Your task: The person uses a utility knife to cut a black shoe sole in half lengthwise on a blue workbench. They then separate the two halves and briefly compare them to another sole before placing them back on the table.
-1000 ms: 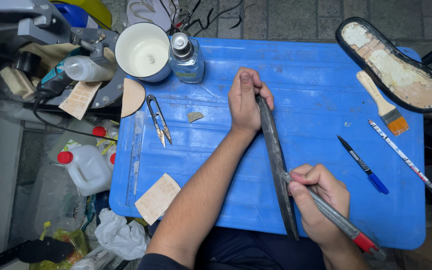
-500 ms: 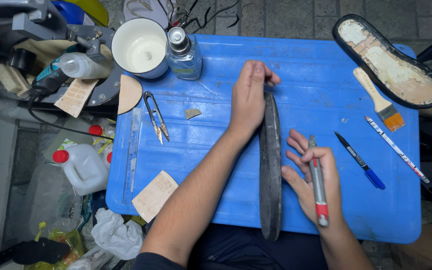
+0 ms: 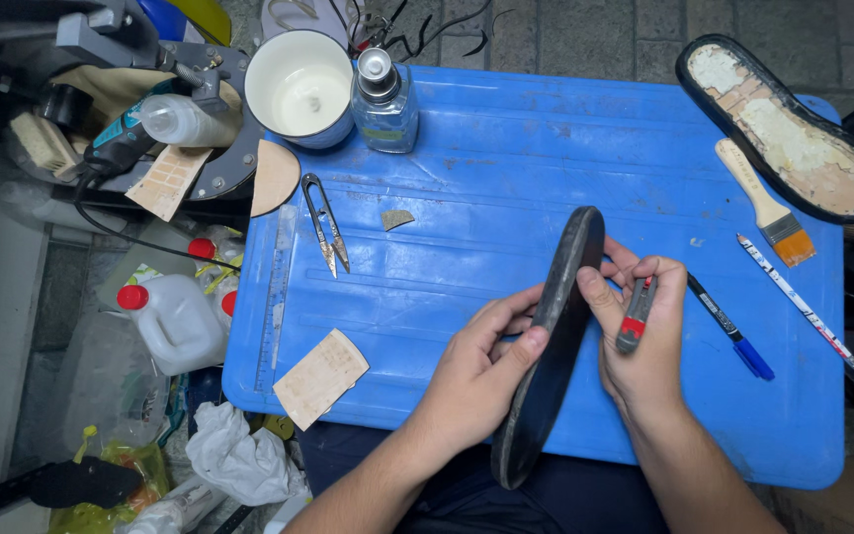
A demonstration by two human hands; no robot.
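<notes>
A long black shoe sole (image 3: pixel 552 346) is held on edge above the blue table (image 3: pixel 506 178), tilted from near my lap up to the table's middle. My left hand (image 3: pixel 481 371) grips its lower left side with thumb on the rim. On the sole's right side my right hand (image 3: pixel 640 341) steadies it with the fingers while holding a grey and red utility knife (image 3: pixel 635 314) in the palm.
A second sole (image 3: pixel 793 133) with worn tan lining lies at the back right beside a paintbrush (image 3: pixel 765 203). Two pens (image 3: pixel 733 331) lie right of my hand. A white cup (image 3: pixel 300 87), glass bottle (image 3: pixel 384 99), thread snips (image 3: pixel 325 222), ruler (image 3: pixel 274 297) and leather scraps sit left.
The sole has lifted off the table and turned upward in both hands. My left hand slid from its far tip to its near half. The knife hand closed in against the sole.
</notes>
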